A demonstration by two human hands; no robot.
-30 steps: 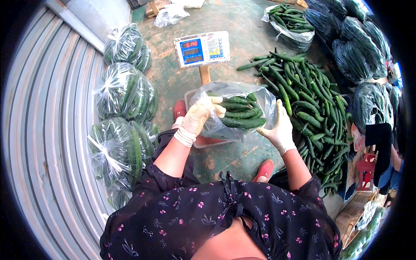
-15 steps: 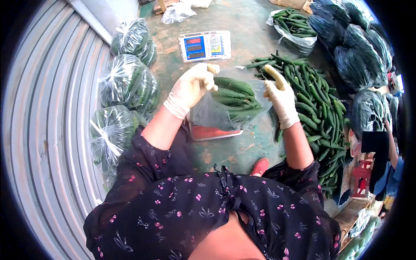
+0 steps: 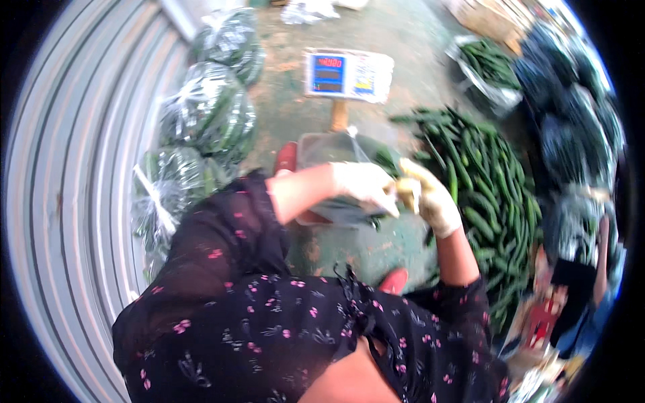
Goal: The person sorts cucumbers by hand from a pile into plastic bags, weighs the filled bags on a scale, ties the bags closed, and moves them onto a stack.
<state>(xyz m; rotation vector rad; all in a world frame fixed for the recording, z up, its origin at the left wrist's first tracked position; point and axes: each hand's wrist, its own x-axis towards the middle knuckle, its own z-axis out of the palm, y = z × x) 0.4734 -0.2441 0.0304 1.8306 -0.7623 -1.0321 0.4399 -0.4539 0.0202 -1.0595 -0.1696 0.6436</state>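
Note:
On the red-platformed scale rests a clear plastic bag (image 3: 319,151) of cucumbers, with some green cucumber (image 3: 385,160) showing at its upper right side. My left hand (image 3: 366,185), in a cream glove, reaches across the bag with its fingers closed at the right edge. Right beside it is my right hand (image 3: 430,200), gloved too, its fingers curled in toward the left ones. Both seem to grip the bag's plastic there, though motion smears the fingertips. The scale's display head (image 3: 348,75) stands behind the bag, lit with red digits.
A large heap of loose cucumbers (image 3: 487,201) lies to the right. Tied clear bags of cucumbers (image 3: 208,111) line the corrugated metal wall (image 3: 80,168) at left. Dark filled bags (image 3: 574,148) and an open bag (image 3: 494,91) stand at far right. My red shoe (image 3: 394,280) is near.
My hands were apart, holding the bag's mouth at both sides; now they meet at its right edge. The left hand moved right and nearer. The view shifted, and the display digits changed.

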